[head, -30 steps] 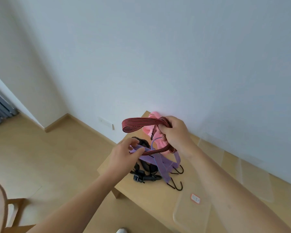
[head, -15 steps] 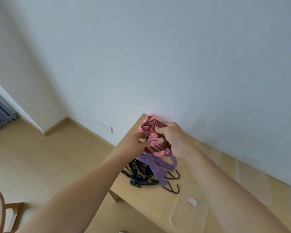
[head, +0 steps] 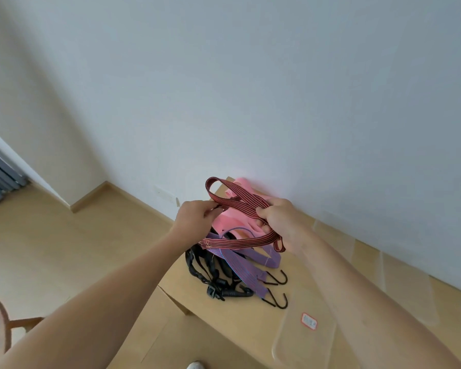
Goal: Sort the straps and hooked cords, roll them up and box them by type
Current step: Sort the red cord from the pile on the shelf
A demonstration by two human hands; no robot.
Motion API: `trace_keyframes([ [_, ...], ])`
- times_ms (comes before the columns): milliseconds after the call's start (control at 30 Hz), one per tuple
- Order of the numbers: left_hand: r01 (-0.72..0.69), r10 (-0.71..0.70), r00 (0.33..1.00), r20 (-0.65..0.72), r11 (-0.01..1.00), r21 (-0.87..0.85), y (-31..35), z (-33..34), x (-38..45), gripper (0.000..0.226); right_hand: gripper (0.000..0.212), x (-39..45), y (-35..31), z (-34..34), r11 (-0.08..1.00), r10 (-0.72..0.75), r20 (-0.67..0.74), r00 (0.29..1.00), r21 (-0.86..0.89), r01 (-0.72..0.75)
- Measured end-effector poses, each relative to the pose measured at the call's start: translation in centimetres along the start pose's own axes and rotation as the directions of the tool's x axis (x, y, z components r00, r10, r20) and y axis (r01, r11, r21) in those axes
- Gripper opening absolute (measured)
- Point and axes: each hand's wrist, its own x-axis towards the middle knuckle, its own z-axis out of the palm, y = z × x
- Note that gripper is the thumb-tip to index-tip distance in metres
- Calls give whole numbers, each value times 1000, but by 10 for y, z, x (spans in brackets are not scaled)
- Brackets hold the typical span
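A red-and-black striped flat cord [head: 237, 201] is held up in loops above the pile at the table's far left corner. My left hand [head: 196, 217] pinches one part of it, and my right hand [head: 276, 218] grips its gathered loops. Below them lie pink straps [head: 230, 222], purple flat cords [head: 246, 265] ending in black hooks [head: 277, 302], and a tangle of black straps with buckles [head: 210, 272].
The wooden table [head: 250, 331] stands against a white wall. Clear plastic boxes lie along it: one with a red label [head: 304, 339] near the front, others [head: 410, 283] at the right by the wall. A chair [head: 0, 323] is at the lower left.
The red striped cord, bunched tight over the pink straps half a second ago, is now pulled out into wider loops between my hands. My left hand moved from the purple cords up to it.
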Motion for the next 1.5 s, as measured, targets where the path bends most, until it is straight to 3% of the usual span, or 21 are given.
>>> trace_keyframes([
  [133,-147,126,983,132,976,162,-3,-4,1,22,15,3,2,1,994,-8,-1,1000,-112,8],
  [267,-148,111,976,188,968,201,-4,-11,2,24,15,3,3,2,993,-8,35,999,-118,12],
  [367,-48,30,974,225,996,74,-8,-19,0,16,16,0,3,4,996,-9,43,999,-91,13],
  [433,14,-4,936,353,1000,-25,-12,-24,-7,33,15,-4,3,6,995,-9,41,999,-103,13],
  [533,-73,-11,886,464,984,164,-22,-16,-16,40,14,-8,7,12,998,19,66,998,-56,-15],
  [600,-128,-22,897,442,943,306,-27,-6,-20,34,15,-10,11,17,999,32,91,995,-43,-28],
  [700,-130,-9,920,392,936,327,-34,-2,-22,20,18,-11,15,23,999,39,109,993,-32,-36],
  [800,-102,26,956,291,963,249,-42,-10,-22,11,18,-11,16,26,999,31,95,995,-23,-29],
  [967,31,-28,999,-35,996,88,-43,-26,-20,9,16,-8,13,35,998,-4,35,999,62,2],
  [1067,77,-76,993,-87,997,9,-32,-35,-17,16,17,-13,10,38,992,-65,38,997,110,60],
  [1133,86,-89,992,-86,996,-37,-19,-38,-19,26,25,-17,11,37,990,-123,43,991,73,120],
  [1233,9,-13,999,-41,995,-100,12,-39,-25,52,21,-26,13,33,982,-190,46,981,15,190],
  [1333,-10,50,994,100,932,-362,54,-31,-36,66,20,-39,15,20,978,-204,-13,979,37,205],
  [1400,59,45,981,191,862,-503,75,-16,-42,69,25,-52,18,13,973,-195,-23,980,119,197],
  [1500,269,-29,934,357,716,-644,105,20,-51,50,33,-76,33,0,958,-217,-98,971,171,231],
])
